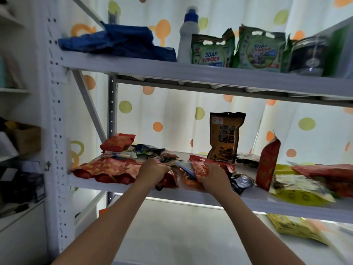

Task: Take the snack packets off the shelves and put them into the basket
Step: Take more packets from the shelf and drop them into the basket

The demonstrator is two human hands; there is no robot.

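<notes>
A: Head view. Left hand (pixel 153 170) at 9 o'clock of the right hand (pixel 214 174); state?
B: Left fingers curl onto crinkled red foil snack packets (pixel 107 170) on the white metal middle shelf (pixel 191 192). Right fingers pinch a red-orange glossy packet (pixel 200 168).
A: Other stock?
B: Brown stand-up pouch (pixel 225 137) upright at 12 o'clock of the right hand.

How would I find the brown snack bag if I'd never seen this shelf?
Look at the white metal rack and go to its middle shelf, the one crowded with snack packets. Near the middle, behind the right hand, stands the brown pouch. It is the only dark brown one, standing upright with black lettering, while the packets just around it are mostly red and lying flat.
</notes>
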